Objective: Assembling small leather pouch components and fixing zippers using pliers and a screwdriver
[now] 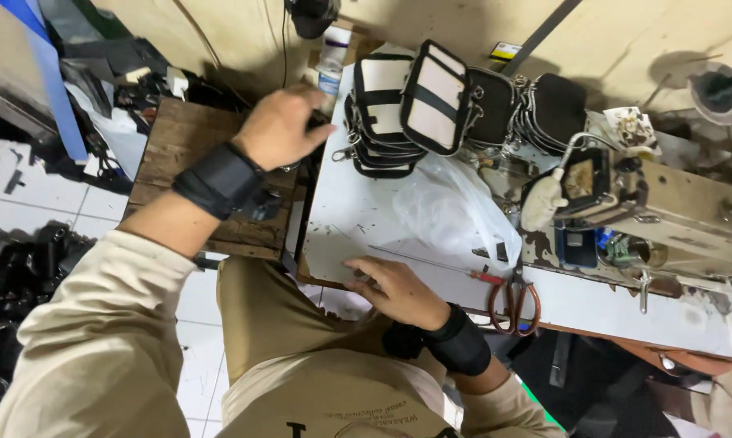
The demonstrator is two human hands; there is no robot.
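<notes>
where pouches (431, 97) crowd, scissors (514, 302) beside right hand (394, 290)

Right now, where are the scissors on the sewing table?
In the head view, the scissors lie at the table's near edge, just right of the right hand, below the clear plastic bag and in front of the sewing machine.

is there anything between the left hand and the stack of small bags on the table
Nothing visible. The left hand is over the wooden stool, right beside the stack of small bags, with only the table edge between them.
</notes>
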